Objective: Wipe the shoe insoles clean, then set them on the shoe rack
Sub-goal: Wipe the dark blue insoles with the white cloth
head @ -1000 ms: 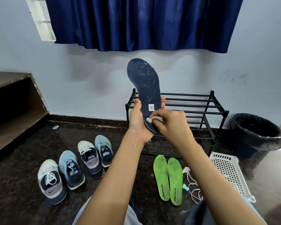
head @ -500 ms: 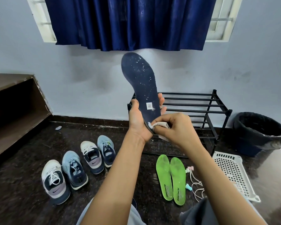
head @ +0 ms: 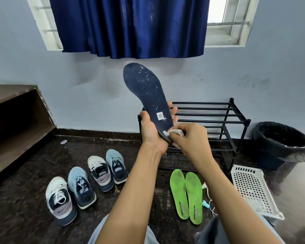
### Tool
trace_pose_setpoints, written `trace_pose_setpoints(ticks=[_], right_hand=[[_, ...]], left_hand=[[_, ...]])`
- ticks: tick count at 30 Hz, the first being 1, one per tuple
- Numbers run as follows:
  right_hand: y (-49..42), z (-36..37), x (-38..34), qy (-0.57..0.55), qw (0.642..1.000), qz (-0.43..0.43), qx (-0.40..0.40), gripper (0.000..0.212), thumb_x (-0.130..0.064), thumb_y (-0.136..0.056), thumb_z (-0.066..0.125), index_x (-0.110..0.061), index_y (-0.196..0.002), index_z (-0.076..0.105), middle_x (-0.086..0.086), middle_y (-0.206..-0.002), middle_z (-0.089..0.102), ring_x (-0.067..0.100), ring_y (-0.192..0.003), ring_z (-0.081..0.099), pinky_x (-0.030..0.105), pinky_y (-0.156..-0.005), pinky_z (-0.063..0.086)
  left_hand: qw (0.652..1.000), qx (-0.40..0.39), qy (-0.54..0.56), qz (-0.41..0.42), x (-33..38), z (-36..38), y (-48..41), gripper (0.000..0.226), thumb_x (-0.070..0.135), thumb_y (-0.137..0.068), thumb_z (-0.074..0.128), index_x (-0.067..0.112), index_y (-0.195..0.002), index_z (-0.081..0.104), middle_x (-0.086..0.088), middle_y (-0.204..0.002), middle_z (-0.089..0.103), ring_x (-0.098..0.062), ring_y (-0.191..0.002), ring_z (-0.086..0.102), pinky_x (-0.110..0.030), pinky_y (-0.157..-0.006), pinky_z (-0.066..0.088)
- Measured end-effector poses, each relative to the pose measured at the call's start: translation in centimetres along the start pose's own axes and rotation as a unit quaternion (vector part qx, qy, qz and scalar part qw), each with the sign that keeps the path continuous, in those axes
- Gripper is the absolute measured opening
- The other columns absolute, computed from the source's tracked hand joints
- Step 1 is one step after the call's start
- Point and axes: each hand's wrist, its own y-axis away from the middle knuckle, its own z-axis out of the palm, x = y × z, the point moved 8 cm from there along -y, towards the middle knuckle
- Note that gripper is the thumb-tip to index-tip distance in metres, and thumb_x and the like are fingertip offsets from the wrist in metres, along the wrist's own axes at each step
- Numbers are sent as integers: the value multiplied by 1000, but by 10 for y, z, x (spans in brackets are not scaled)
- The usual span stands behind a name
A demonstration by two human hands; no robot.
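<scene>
Now you are in the wiping step, working at the heel of the dark insole (head: 144, 90). Your left hand (head: 151, 132) is curled round its heel end, thumb on the near face and fingers behind. It holds the insole upright and tilted a little to the left, toe end up in front of the wall. Your right hand (head: 189, 140) pinches a small white cloth (head: 175, 132) and presses it to the heel's lower edge, right beside your left hand.

White specks cover most of the face above the label, so I judge the wipe barely begun. The next move calls for drawing the cloth up the length toward the toe. It needs a firm left-hand hold, since the insole will likely flex under pressure.

The rack (head: 218, 120) stands just behind your hands, within easy reach for the setting-down step. Two green insoles (head: 187, 192) lie side by side on the floor below your right forearm, not yet on the rack.
</scene>
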Motion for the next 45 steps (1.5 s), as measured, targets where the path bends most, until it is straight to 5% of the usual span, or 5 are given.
trace_pose_setpoints(ticks=[16, 21, 27, 32, 45], right_hand=[[3, -12, -7, 66, 984, -43, 162, 6, -11, -83, 66, -10, -86, 72, 7, -74, 69, 21, -63, 56, 19, -59, 27], [-1, -3, 7, 11, 999, 4, 34, 3, -19, -79, 72, -18, -78, 75, 2, -59, 64, 4, -51, 52, 14, -49, 36], [-9, -10, 4, 83, 989, -15, 122, 11, -19, -87, 63, -11, -85, 70, 8, -75, 68, 27, -68, 59, 35, -67, 43], [-1, -1, -3, 51, 997, -41, 39, 7, -13, -79, 69, -17, -82, 75, 0, -68, 67, 12, -58, 53, 11, -57, 36], [3, -2, -4, 49, 997, -57, 23, 9, -10, -79, 67, -16, -80, 74, 0, -69, 70, 7, -56, 54, 8, -56, 37]], left_hand=[[999, -1, 13, -40, -16, 8, 2, 72, 60, -100, 9, 13, -117, 61, -6, -98, 71, -20, -101, 65, -34, -89, 49], [999, 9, 11, -32, -10, 4, -1, 71, 58, -101, 11, 12, -104, 65, -7, -95, 68, -21, -99, 65, -31, -83, 47], [999, 9, -15, -49, -21, 6, 6, 70, 56, -101, 13, 8, -120, 61, -8, -103, 68, -22, -110, 60, -37, -107, 41], [998, 15, -16, -57, -17, 1, 3, 71, 57, -101, 11, 13, -103, 66, -8, -97, 70, -20, -106, 63, -34, -97, 45], [997, 1, -17, -72, -21, 6, 9, 64, 54, -101, 15, 13, -104, 64, -6, -89, 71, -17, -99, 64, -32, -99, 43]])
